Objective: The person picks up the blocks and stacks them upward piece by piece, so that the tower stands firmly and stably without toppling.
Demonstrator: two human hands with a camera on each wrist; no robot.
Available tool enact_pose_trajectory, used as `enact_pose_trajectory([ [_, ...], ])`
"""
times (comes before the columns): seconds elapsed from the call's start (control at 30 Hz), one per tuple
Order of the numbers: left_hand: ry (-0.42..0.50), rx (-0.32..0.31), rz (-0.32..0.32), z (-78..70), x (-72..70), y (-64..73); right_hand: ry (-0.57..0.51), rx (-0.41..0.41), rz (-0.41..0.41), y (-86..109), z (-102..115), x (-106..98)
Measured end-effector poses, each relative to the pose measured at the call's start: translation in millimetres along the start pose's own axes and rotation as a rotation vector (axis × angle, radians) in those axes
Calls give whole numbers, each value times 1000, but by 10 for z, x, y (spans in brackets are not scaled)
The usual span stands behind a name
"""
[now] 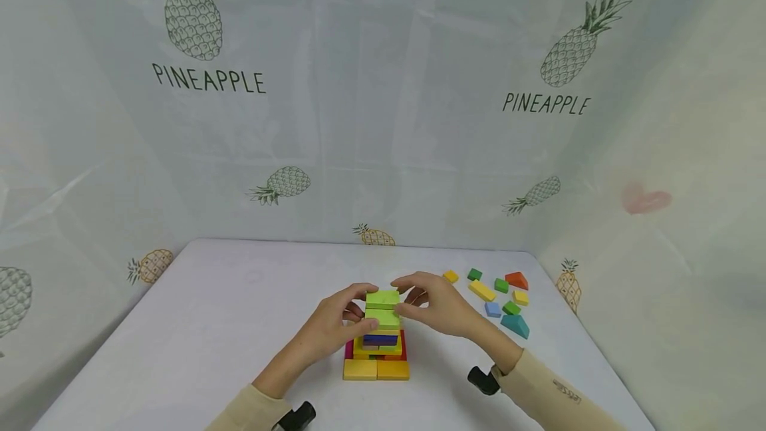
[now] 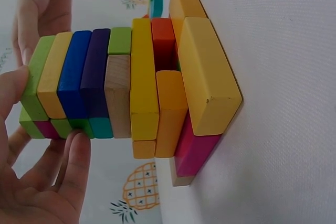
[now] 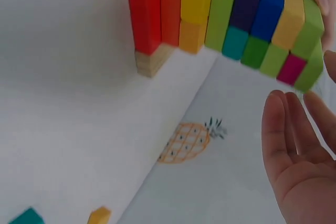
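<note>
A tower of colored wooden blocks [image 2: 94, 74] stands on the table, with two light green blocks [image 1: 382, 318] side by side on top. Dark blue, natural wood, yellow and red blocks show in the lower layers. My left hand [image 1: 331, 321] holds the top from the left, thumb at the near light green block and index finger by the far one. Its other fingers [image 2: 77, 156] lie along the tower's side. On the right, my right hand [image 1: 439, 304] is held around the top with thumb and index finger apart, fingertips right at the light green blocks.
Loose blocks lie at the table's right back, among them a yellow block [image 1: 482, 290], a red triangle [image 1: 517, 280], a blue block [image 1: 493, 309] and a teal block [image 1: 515, 325]. A pineapple-print curtain [image 1: 371, 118] hangs behind the white table [image 1: 239, 324].
</note>
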State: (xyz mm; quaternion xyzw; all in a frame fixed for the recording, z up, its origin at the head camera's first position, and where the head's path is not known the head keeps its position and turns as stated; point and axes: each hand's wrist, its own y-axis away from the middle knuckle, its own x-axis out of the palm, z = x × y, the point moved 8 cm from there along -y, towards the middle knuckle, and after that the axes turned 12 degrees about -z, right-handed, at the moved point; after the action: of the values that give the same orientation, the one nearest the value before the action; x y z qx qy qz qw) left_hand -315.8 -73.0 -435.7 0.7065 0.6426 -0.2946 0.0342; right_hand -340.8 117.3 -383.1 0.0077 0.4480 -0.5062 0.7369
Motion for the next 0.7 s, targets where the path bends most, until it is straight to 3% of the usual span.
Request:
enact_pose_trajectory([
  [0.23,-14,-22,3,12,11,-2,113,45,-65,57,-312,-461],
  [0.47,-10,-35,9,34,16,7,172,177,-108,213,-964,-878],
  [0.7,-2,-33,9,30,17,7,269,227,-135,393,-1541,-1046],
])
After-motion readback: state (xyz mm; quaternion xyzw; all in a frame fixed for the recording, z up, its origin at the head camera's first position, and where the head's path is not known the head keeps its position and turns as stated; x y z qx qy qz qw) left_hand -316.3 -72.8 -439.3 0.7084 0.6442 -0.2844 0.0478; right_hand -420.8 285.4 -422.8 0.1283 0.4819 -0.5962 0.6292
